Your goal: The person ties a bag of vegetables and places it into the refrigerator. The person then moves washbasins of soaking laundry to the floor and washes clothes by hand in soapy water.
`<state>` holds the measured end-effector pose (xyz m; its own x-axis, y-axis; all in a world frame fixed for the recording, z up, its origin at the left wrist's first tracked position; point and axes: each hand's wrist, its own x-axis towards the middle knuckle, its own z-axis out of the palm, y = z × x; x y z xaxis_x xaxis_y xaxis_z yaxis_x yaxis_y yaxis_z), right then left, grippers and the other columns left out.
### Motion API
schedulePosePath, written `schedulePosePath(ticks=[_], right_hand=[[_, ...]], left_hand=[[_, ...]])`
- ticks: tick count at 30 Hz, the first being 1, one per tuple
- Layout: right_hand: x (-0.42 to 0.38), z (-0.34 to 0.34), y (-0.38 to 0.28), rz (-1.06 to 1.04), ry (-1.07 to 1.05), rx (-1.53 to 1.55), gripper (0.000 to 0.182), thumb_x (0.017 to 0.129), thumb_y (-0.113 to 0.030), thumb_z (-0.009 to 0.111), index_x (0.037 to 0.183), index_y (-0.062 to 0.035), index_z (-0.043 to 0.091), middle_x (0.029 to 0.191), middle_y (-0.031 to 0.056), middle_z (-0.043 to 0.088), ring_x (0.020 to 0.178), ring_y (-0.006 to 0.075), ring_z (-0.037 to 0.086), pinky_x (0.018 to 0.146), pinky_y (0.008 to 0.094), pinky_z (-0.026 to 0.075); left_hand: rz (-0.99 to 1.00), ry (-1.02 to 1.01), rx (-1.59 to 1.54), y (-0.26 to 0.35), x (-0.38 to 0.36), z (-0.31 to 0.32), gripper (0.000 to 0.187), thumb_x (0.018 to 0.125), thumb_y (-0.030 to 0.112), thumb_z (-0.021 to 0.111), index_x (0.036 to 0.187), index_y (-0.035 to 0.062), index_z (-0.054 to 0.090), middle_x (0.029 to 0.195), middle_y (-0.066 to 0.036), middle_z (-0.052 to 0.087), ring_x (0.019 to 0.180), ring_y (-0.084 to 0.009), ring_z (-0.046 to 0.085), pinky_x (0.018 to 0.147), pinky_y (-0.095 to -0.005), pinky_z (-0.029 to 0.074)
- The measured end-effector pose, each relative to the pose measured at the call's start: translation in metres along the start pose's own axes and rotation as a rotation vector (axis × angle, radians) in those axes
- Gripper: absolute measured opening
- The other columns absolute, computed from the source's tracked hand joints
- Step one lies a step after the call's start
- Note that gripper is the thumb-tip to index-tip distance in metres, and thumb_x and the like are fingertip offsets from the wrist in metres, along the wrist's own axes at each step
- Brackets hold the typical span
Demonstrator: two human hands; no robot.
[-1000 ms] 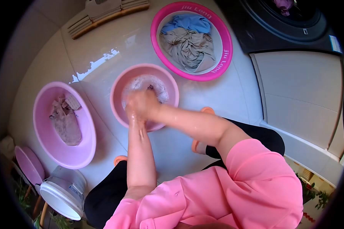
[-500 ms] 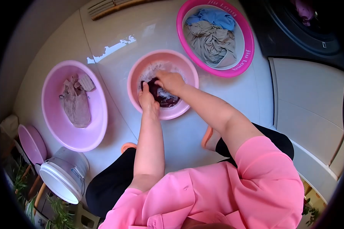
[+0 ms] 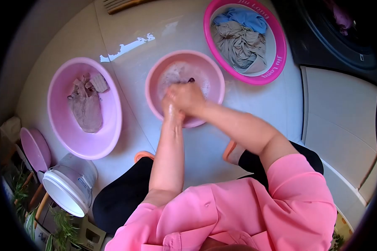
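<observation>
The floor (image 3: 188,25) around the middle basin (image 3: 213,73) looked wet near its far-left side, so sloshing suds could have spread there and made it slippery. Inside that basin, the left hand (image 3: 171,106) and right hand (image 3: 187,97) were pressed together, clenched on a dark garment (image 3: 191,80) barely showing at their far edge; hard scrubbing might have tipped the basin or splashed the pink sleeve (image 3: 297,196).

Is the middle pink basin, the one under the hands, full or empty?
Not empty: the middle basin holds foamy water and a dark cloth, which both hands are gripping together.
</observation>
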<state>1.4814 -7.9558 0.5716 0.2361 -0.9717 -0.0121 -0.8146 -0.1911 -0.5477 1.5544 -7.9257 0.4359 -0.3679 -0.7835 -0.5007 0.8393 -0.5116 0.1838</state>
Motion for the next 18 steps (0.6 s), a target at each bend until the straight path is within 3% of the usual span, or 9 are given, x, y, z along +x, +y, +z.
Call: schedulePosePath(ticks=[1, 3, 7, 9, 10, 11, 13, 16, 18], right_hand=[[0.013, 0.008, 0.025, 0.096, -0.125, -0.308, 0.025, 0.081, -0.032, 0.053, 0.075, -0.0084, 0.061, 0.068, 0.0167, 0.060, 0.065, 0.0324, 0.061, 0.055, 0.0444, 0.046], [0.027, -0.004, 0.029, 0.354, 0.086, -0.161, 0.022, 0.078, -0.026, 0.052, 0.072, -0.0080, 0.063, 0.065, 0.0146, 0.062, 0.063, 0.0298, 0.063, 0.054, 0.0427, 0.049], [-0.003, 0.001, -0.017, 0.040, -0.017, -0.067, 0.034, 0.087, -0.031, 0.042, 0.076, -0.0057, 0.062, 0.072, 0.0171, 0.062, 0.067, 0.0352, 0.061, 0.061, 0.0451, 0.048], [0.014, -0.002, 0.013, 0.288, -0.037, 0.041, 0.036, 0.087, -0.036, 0.042, 0.083, -0.0068, 0.062, 0.074, 0.0161, 0.063, 0.071, 0.0356, 0.061, 0.066, 0.0460, 0.047], [0.024, -0.020, 0.016, 0.388, -0.146, 0.021, 0.039, 0.089, -0.043, 0.040, 0.097, -0.0069, 0.054, 0.079, 0.0190, 0.061, 0.080, 0.0339, 0.060, 0.070, 0.0430, 0.045], [0.025, -0.028, 0.016, 0.395, -0.147, 0.024, 0.039, 0.089, -0.043, 0.040, 0.097, -0.0069, 0.054, 0.079, 0.0190, 0.061, 0.080, 0.0339, 0.060, 0.070, 0.0430, 0.045], [0.023, -0.038, 0.010, 0.255, -0.243, 0.491, 0.047, 0.089, -0.047, 0.041, 0.113, -0.0075, 0.045, 0.099, 0.0197, 0.057, 0.098, 0.0298, 0.056, 0.083, 0.0378, 0.042], [0.028, -0.071, -0.006, 0.040, -0.287, 0.321, 0.058, 0.086, -0.045, 0.051, 0.128, -0.0077, 0.034, 0.109, 0.0180, 0.054, 0.105, 0.0287, 0.052, 0.089, 0.0346, 0.039], [0.041, -0.093, 0.004, -0.006, -0.364, 0.066, 0.049, 0.086, -0.038, 0.053, 0.123, -0.0087, 0.044, 0.110, 0.0165, 0.057, 0.102, 0.0308, 0.054, 0.085, 0.0370, 0.043]], left_hand=[[-0.130, 0.429, 0.249, 0.030, -0.033, 0.099, 0.032, 0.089, 0.033, 0.045, 0.099, 0.0039, 0.053, 0.086, -0.008, 0.057, 0.087, -0.0202, 0.057, 0.071, -0.0346, 0.049], [-0.178, 0.229, 0.322, 0.034, -0.028, 0.086, 0.028, 0.090, 0.030, 0.043, 0.082, 0.0046, 0.053, 0.072, -0.006, 0.055, 0.073, -0.0193, 0.057, 0.051, -0.0309, 0.046], [0.114, 0.293, -0.001, 0.024, -0.034, 0.090, 0.024, 0.089, 0.028, 0.046, 0.092, 0.0053, 0.052, 0.073, -0.005, 0.054, 0.054, -0.0168, 0.052, 0.037, -0.0275, 0.036], [-0.016, 0.419, 0.276, 0.028, -0.031, 0.096, 0.027, 0.089, 0.030, 0.045, 0.097, 0.0049, 0.053, 0.077, -0.006, 0.055, 0.058, -0.0167, 0.053, 0.041, -0.0276, 0.038], [-0.152, 0.332, 0.372, 0.043, -0.033, 0.103, 0.030, 0.091, 0.031, 0.043, 0.102, 0.0042, 0.053, 0.083, -0.006, 0.056, 0.076, -0.0160, 0.057, 0.061, -0.0278, 0.047], [-0.158, 0.334, 0.375, 0.046, -0.036, 0.114, 0.030, 0.091, 0.031, 0.043, 0.102, 0.0042, 0.053, 0.083, -0.006, 0.056, 0.076, -0.0160, 0.057, 0.061, -0.0278, 0.047], [0.115, 0.280, 0.385, 0.054, -0.041, 0.141, 0.035, 0.094, 0.033, 0.040, 0.109, 0.0027, 0.052, 0.088, -0.008, 0.058, 0.090, -0.0163, 0.056, 0.077, -0.0288, 0.046], [0.135, -0.006, 0.441, 0.081, -0.040, 0.139, 0.054, 0.093, 0.047, 0.034, 0.113, -0.0002, 0.051, 0.098, -0.012, 0.061, 0.095, -0.0177, 0.054, 0.085, -0.0304, 0.042], [0.305, 0.067, 0.693, 0.082, -0.039, 0.140, 0.060, 0.092, 0.052, 0.032, 0.109, -0.0005, 0.055, 0.099, -0.010, 0.061, 0.095, -0.0178, 0.054, 0.090, -0.0302, 0.037]])
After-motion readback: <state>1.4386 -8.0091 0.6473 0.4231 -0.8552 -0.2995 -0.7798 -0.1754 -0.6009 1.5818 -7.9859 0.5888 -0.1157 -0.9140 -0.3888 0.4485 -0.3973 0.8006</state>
